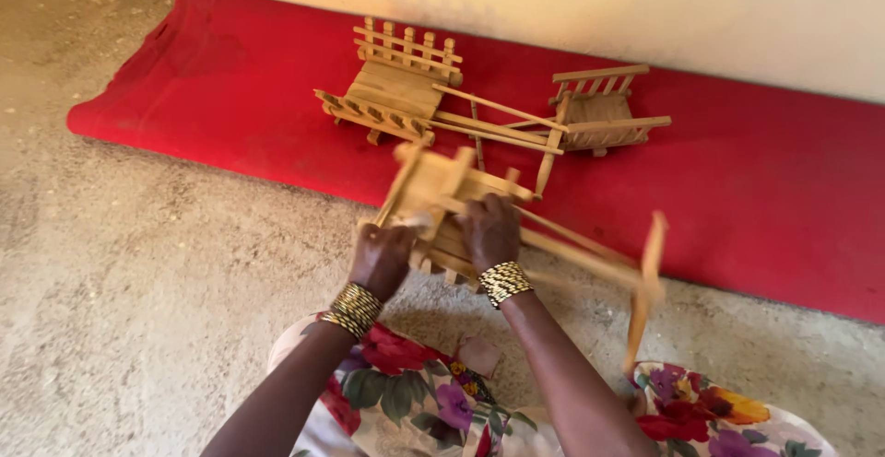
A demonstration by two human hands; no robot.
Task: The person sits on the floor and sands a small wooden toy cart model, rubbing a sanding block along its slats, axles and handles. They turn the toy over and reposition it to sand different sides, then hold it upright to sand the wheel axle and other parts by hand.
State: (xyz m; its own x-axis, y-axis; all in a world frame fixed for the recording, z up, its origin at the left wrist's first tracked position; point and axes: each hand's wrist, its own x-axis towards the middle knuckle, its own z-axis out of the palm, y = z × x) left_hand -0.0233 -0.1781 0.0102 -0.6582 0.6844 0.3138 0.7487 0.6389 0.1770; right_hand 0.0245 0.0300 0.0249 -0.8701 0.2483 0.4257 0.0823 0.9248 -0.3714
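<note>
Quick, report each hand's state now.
Left hand: closed on the small wooden cart.
Right hand: closed on the same cart.

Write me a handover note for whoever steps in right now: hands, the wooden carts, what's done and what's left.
Left hand: grip on the near end of the held wooden cart.
Right hand: grip on the cart's frame; its long shafts stick out to the right.
Two more wooden carts sit on the red mat by the wall.
Done: two carts on the mat. Left: the held cart, motion-blurred, is not set down.
</note>
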